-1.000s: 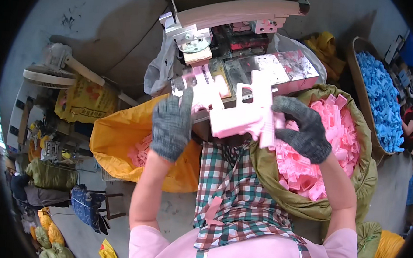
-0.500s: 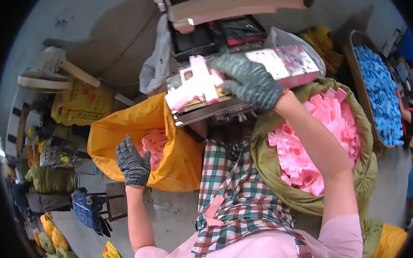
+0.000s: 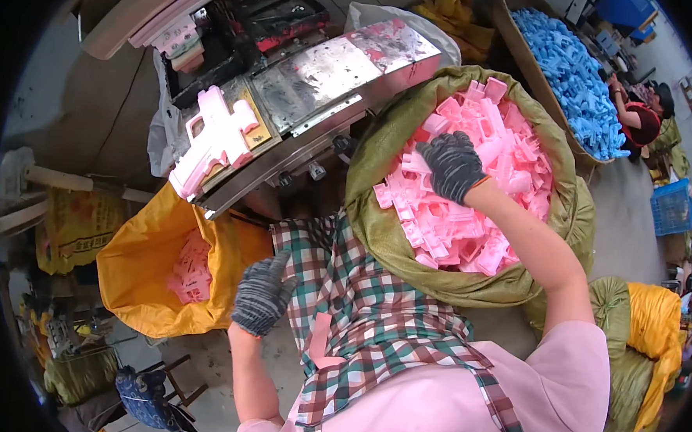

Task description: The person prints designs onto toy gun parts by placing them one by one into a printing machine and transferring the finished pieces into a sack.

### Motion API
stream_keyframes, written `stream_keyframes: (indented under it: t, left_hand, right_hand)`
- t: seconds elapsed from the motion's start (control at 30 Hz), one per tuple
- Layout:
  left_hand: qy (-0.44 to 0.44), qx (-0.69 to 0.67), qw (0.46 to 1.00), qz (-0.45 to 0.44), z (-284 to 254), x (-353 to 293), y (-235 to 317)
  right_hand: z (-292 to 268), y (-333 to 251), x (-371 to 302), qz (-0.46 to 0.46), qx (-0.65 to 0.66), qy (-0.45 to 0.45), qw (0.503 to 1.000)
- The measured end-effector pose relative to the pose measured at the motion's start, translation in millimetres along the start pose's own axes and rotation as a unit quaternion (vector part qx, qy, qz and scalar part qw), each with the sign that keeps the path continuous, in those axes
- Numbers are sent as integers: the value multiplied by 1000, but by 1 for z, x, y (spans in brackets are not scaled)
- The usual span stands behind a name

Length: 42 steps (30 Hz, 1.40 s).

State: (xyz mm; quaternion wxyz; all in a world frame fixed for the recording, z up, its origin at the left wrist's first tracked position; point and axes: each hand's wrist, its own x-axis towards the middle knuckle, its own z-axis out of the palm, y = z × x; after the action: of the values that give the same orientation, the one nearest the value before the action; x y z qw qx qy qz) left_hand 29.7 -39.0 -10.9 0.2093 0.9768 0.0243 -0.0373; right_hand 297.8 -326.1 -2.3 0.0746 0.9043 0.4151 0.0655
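The machine point(image 3: 318, 81) is standing beside the green sack point(image 3: 376, 237) of pink pieces point(image 3: 482, 223). A pink toy gun point(image 3: 225, 141) is lying on the machine's left. The right hand point(image 3: 450, 167) is resting on the pieces, fingers curled; the left hand point(image 3: 262, 296) is hanging well apart, fingers half-bent. Neither grip can be told.

A pale-pink plastic toy gun point(image 3: 223, 135) lies on its side at the left end of the machine bed point(image 3: 314, 81), squared end toward the near left. Rightward, similar pink pieces point(image 3: 478, 231) heap loosely at all angles in a green sack point(image 3: 366, 205).
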Motion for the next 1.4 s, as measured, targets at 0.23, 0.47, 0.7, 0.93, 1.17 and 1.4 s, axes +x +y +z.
stream_keyframes:
  t: [0.23, 0.47, 0.7, 0.93, 1.17, 1.4]
  left_hand:
    - [144, -303, 936, 105, 21, 23, 75]
    - [104, -652, 742, -119, 18, 36, 93]
    - [53, -649, 750, -116, 34, 10, 42]
    - [427, -381, 819, -39, -16, 28, 46]
    - [523, 78, 849, 5, -92, 58, 13]
    - [204, 164, 962, -75, -155, 82, 5]
  right_hand:
    - [-83, -43, -3, -61, 288, 267, 918]
    - [-83, -102, -11, -118, 436, 149, 880]
    - [-96, -85, -25, -349, 338, -17, 874]
    - [-110, -59, -12, -244, 433, 69, 865]
    - [-112, -52, -19, -185, 469, 60, 862]
    - [-112, -56, -6, -135, 528, 128, 829]
